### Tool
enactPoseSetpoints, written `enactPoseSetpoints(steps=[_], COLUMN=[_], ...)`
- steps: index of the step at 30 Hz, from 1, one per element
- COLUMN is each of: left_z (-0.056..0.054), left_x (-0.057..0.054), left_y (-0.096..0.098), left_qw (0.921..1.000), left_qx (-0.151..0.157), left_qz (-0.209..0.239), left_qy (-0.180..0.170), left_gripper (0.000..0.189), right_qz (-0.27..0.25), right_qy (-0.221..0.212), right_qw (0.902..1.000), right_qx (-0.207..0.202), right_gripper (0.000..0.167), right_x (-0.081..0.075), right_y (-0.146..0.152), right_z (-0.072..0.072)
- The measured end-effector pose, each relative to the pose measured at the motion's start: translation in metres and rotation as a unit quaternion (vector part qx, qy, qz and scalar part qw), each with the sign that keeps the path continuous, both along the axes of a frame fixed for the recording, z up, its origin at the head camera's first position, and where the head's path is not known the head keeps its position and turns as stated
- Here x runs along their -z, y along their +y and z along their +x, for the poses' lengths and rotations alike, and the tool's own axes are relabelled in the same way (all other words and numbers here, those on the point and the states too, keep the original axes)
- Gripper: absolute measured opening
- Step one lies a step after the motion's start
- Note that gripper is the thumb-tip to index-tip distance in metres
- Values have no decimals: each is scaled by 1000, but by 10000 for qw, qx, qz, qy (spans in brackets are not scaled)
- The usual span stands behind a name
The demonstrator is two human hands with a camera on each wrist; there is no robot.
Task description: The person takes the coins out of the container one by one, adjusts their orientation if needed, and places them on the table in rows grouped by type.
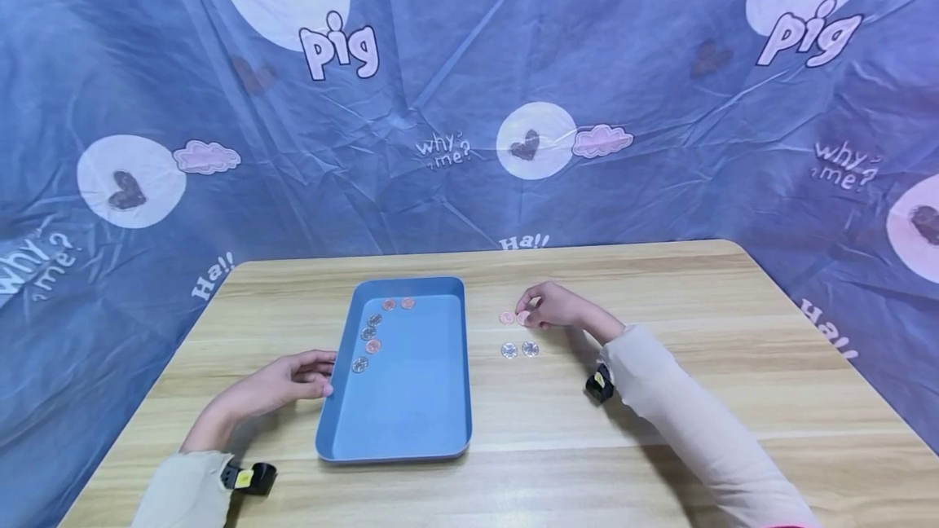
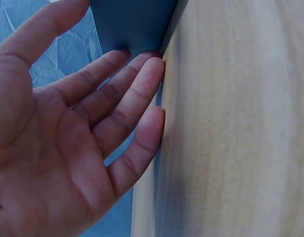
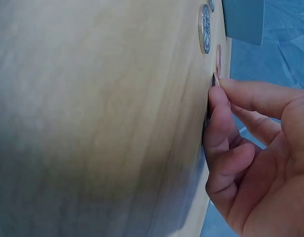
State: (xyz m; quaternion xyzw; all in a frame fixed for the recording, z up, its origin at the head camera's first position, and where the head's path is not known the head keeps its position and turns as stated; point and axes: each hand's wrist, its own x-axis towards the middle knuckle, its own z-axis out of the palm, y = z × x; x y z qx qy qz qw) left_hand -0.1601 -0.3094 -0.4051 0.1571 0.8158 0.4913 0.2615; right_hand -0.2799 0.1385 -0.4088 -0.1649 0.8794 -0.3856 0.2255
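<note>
My right hand (image 1: 555,305) pinches a copper-coloured coin (image 1: 523,318) between thumb and fingertips, low over the table. In the right wrist view that coin (image 3: 216,80) is tilted on edge, partly hidden by the fingertips. Just left of it lies another copper coin (image 1: 507,317), and nearer me are two silver coins, one (image 1: 509,350) beside the other (image 1: 531,349). My left hand (image 1: 282,381) rests at the left wall of a blue tray (image 1: 396,414), its fingers loosely extended; in the left wrist view, fingertips (image 2: 121,53) meet the tray's side.
Inside the tray, copper coins (image 1: 389,304) and silver coins (image 1: 369,333) lie along the far and left parts of its floor. The wooden table (image 1: 623,463) ends at a blue printed cloth (image 1: 440,104) hanging behind it.
</note>
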Motion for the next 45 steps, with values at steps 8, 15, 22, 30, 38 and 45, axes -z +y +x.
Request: enactPoseSetpoints(steps=[8, 15, 22, 30, 38, 45], left_z=[0, 0, -1, 1, 1, 1], left_x=[0, 0, 0, -2, -1, 0], left_y=[1, 2, 3, 3, 0, 1], left_qw=[10000, 9999, 9999, 10000, 9999, 9999], left_qx=[3, -24, -57, 7, -21, -18], left_qz=[-74, -122, -147, -75, -118, -146], left_qy=[38, 26, 21, 33, 9, 54], left_gripper=[69, 69, 69, 68, 69, 69], right_qz=[309, 214, -115, -489, -1223, -2138], right_qy=[490, 535, 200, 402, 38, -366], right_qw=[9983, 9983, 9997, 9980, 9922, 9751], right_qx=[-80, -89, 10, 67, 221, 457], right_gripper=[19, 19, 30, 41, 46, 50], right_x=[3, 5, 2, -25, -52, -80], right_y=[-1, 2, 10, 22, 25, 19], right_z=[2, 2, 3, 3, 4, 12])
